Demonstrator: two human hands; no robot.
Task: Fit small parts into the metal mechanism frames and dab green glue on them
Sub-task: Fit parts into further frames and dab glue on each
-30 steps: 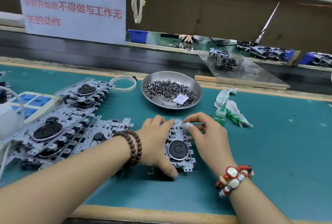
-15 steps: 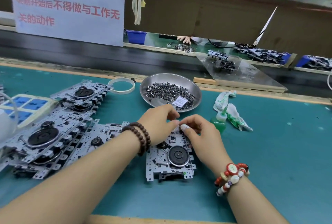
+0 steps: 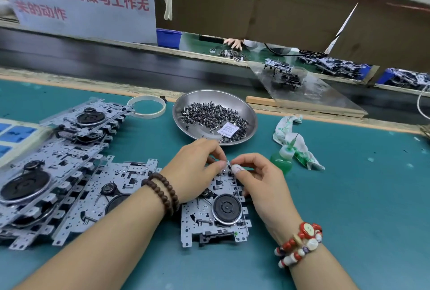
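Observation:
A metal mechanism frame (image 3: 215, 217) with a black round wheel lies on the green mat in front of me. My left hand (image 3: 197, 168) and my right hand (image 3: 260, 180) meet at its far edge, fingertips curled and pinching a small part (image 3: 227, 164) against the frame. A steel dish (image 3: 250, 115) of several small dark parts stands just beyond my hands. A green glue bottle (image 3: 282, 160) lies to the right of my right hand, untouched.
A stack of several more mechanism frames (image 3: 58, 173) covers the mat at left. A white ring (image 3: 149, 106) lies left of the dish, a stained rag (image 3: 295, 143) right of it. Beyond the mat runs a dark conveyor (image 3: 93, 59); another person's hand (image 3: 233, 43) works across it.
My left hand has lifted from the frame's left side to its far edge, joining the right hand's fingertips. The frame's lower half now lies uncovered.

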